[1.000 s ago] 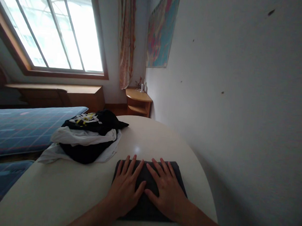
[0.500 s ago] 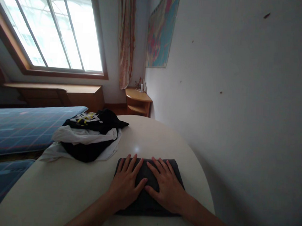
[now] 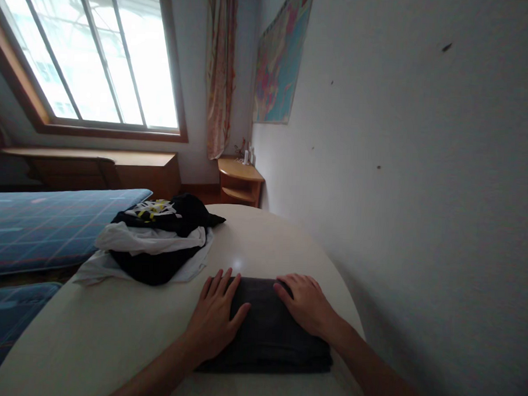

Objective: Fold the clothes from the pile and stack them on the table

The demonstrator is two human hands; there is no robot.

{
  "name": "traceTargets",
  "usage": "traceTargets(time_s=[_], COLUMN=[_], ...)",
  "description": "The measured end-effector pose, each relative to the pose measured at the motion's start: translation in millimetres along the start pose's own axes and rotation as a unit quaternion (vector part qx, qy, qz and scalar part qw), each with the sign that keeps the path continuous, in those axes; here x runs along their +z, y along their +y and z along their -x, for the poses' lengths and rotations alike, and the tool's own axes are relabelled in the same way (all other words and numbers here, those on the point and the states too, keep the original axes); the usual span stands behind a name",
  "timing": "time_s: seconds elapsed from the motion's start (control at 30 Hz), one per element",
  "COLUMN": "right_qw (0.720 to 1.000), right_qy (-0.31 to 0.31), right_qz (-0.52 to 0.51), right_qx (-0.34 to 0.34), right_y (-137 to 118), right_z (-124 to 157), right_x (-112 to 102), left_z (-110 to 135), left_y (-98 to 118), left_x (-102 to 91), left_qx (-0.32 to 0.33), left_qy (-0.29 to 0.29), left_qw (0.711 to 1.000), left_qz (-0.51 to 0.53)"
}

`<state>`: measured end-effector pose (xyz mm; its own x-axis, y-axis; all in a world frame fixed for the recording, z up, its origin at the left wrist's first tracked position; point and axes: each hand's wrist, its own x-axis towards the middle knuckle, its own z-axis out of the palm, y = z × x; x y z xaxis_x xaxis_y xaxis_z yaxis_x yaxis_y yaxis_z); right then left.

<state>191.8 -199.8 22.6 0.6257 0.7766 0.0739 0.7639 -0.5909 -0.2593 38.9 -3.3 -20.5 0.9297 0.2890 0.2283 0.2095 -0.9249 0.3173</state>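
A dark grey folded garment (image 3: pixel 264 332) lies as a flat rectangle on the white round table (image 3: pixel 109 331), close in front of me. What kind of garment it is I cannot tell. My left hand (image 3: pixel 215 315) rests on its left side, palm down, fingers stretched and thumb apart. On the far right corner lies my right hand (image 3: pixel 306 302), its fingers bent over the edge and partly hidden, with the thumb on top of the cloth. Neither hand lifts the cloth.
A heap of black and white clothes (image 3: pixel 157 240) sits at the table's far left. Beyond it are blue plaid mattresses (image 3: pixel 48 223). The wall (image 3: pixel 420 228) runs along the right side. A small corner shelf (image 3: pixel 241 173) and a wooden desk (image 3: pixel 147 164) stand behind.
My hands have moved apart from the garment's middle. The left slid slightly left, and the right shifted to the far right corner with its fingers now bent. More of the cloth shows.
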Motion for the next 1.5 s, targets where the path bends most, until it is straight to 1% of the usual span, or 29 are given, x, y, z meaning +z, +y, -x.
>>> traceTargets(time_s=[0.1,0.17,0.27,0.33,0.43,0.53,0.6,0.7,0.8,0.9,0.97,1.03,1.1,1.17,1.23,1.33,1.4,1.5], right_qw=[0.999,0.997,0.995,0.994,0.995,0.992,0.987,0.980,0.973,0.976,0.982,0.987,0.990,0.993,0.994,0.987,0.979,0.968], right_qy=[-0.050,-0.074,-0.093,-0.096,-0.095,-0.120,-0.147,-0.188,-0.215,-0.200,-0.177,-0.156,-0.137,-0.108,-0.068,-0.020,-0.004,0.013], right_qz=[-0.009,0.005,0.028,0.041,0.040,0.002,-0.018,-0.015,-0.013,-0.007,0.010,0.027,0.034,0.032,0.030,0.022,0.016,0.011], right_qx=[0.003,0.018,0.027,0.021,-0.002,-0.048,-0.066,-0.069,-0.083,-0.087,-0.071,-0.041,-0.004,0.035,0.080,0.156,0.201,0.249], right_y=[9.0,13.5,14.2,11.6,5.5,-4.3,-12.4,-22.6,-25.6,-22.2,-17.8,-11.7,-3.6,6.9,19.5,40.9,56.0,78.6], right_z=[-20.7,-31.4,-39.4,-41.5,-44.9,-52.8,-60.1,-70.3,-75.2,-75.2,-75.1,-76.7,-80.7,-86.7,-94.4,-108.5,-119.7,-138.6], right_x=[-14.5,-17.2,-15.9,-15.5,-17.0,-17.7,-16.8,-14.9,-13.9,-12.8,-11.2,-8.8,-6.2,-3.9,-2.8,-4.0,-6.4,-11.1], left_z=[-6.4,-11.3,-18.0,-21.2,-22.7,-21.5,-20.3,-19.0,-19.0,-20.4,-21.6,-22.0,-21.3,-19.3,-16.5,-11.9,-9.5,-7.7], left_y=[-16.5,-30.5,-49.4,-56.9,-58.6,-52.8,-48.3,-43.8,-43.1,-46.4,-50.5,-54.9,-57.9,-57.7,-53.9,-45.2,-40.4,-38.5], left_x=[-7.1,-12.6,-19.0,-21.7,-24.6,-27.1,-28.4,-29.0,-25.3,-15.2,-6.7,0.4,4.3,5.4,5.7,7.8,10.3,14.5], left_qx=[-0.045,-0.068,-0.104,-0.127,-0.134,-0.133,-0.135,-0.139,-0.141,-0.137,-0.122,-0.092,-0.049,-0.005,0.034,0.070,0.082,0.093], left_qy=[0.039,0.049,0.029,0.010,-0.010,-0.011,0.001,0.024,0.043,0.075,0.105,0.142,0.175,0.188,0.177,0.135,0.109,0.088], left_qw=[0.997,0.993,0.984,0.973,0.951,0.934,0.930,0.931,0.930,0.928,0.928,0.935,0.948,0.959,0.968,0.980,0.986,0.989], left_qz=[0.046,0.083,0.144,0.192,0.278,0.333,0.342,0.336,0.337,0.339,0.336,0.311,0.262,0.212,0.174,0.125,0.098,0.070])
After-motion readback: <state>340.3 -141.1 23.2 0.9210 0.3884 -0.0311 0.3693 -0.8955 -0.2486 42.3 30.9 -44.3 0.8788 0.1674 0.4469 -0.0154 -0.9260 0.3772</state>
